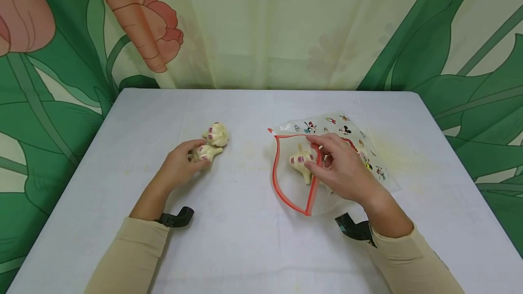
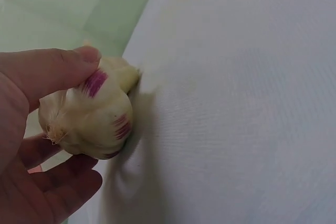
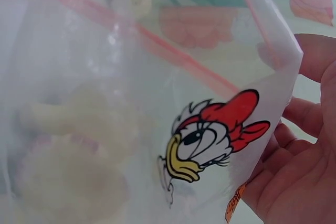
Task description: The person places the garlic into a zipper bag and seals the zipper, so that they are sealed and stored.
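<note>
My left hand [image 1: 182, 161] grips a garlic bulb [image 1: 205, 153], the thumb on its near side; the left wrist view shows this bulb [image 2: 100, 111] with purple streaks and dry roots. Just behind it on the table sits another garlic bulb [image 1: 217, 134]. On the right, a clear zip bag [image 1: 327, 124] with cartoon prints lies with its red-edged mouth spread. My right hand [image 1: 347, 167] pinches one edge of that mouth. Inside the bag is a garlic bulb [image 1: 301, 161]; through the plastic in the right wrist view, garlic [image 3: 68, 171] looks blurred.
A white cloth covers the table [image 1: 245, 239]. Behind its far edge hangs a curtain [image 1: 265, 26] with large flowers and leaves. Each wrist wears a black strap, the left strap [image 1: 177, 218] and the right strap [image 1: 354, 229].
</note>
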The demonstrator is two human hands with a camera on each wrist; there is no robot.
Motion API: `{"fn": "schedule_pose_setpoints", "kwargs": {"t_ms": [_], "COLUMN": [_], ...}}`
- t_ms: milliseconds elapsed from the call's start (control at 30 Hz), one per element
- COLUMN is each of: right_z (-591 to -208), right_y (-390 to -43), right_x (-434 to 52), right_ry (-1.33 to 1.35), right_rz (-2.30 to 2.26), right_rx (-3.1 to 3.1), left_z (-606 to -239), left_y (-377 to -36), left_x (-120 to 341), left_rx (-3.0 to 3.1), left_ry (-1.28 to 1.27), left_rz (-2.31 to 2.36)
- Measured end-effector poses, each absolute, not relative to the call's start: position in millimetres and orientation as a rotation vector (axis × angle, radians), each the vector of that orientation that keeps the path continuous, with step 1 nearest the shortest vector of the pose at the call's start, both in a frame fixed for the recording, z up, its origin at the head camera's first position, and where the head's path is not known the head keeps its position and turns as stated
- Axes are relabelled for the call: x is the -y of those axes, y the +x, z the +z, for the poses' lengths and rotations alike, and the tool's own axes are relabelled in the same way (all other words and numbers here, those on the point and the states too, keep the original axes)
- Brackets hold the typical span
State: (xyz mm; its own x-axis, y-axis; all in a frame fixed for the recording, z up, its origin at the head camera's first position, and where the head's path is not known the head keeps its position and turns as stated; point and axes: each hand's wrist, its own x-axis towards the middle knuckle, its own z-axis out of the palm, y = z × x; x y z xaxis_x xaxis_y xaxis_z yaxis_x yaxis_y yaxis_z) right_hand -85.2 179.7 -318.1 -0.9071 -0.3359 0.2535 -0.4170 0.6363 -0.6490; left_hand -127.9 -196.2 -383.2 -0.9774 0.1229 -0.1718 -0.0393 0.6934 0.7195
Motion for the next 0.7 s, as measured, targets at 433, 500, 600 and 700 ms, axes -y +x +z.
{"fn": "schedule_pose_setpoints", "kwargs": {"t_ms": [433, 500, 600, 700], "right_z": [-318.0, -317.6, -316.8, -316.6], "right_y": [-84.1, -83.8, -82.9, -82.3], "right_x": [-179.8, -179.5, -179.3, -179.2], "right_ry": [0.631, 0.624, 0.605, 0.590], "right_rz": [1.136, 1.134, 1.129, 1.129], "right_rx": [2.735, 2.741, 2.759, 2.772], "left_z": [-386.8, -386.2, -385.4, -385.8], "left_y": [-123.1, -122.5, -121.3, -119.1], "left_x": [199.1, 199.6, 200.2, 200.7], "left_rx": [-2.715, -2.713, -2.699, -2.701], "left_ry": [0.056, 0.046, 0.062, 0.114], "left_rz": [1.130, 1.112, 1.102, 1.094]}}
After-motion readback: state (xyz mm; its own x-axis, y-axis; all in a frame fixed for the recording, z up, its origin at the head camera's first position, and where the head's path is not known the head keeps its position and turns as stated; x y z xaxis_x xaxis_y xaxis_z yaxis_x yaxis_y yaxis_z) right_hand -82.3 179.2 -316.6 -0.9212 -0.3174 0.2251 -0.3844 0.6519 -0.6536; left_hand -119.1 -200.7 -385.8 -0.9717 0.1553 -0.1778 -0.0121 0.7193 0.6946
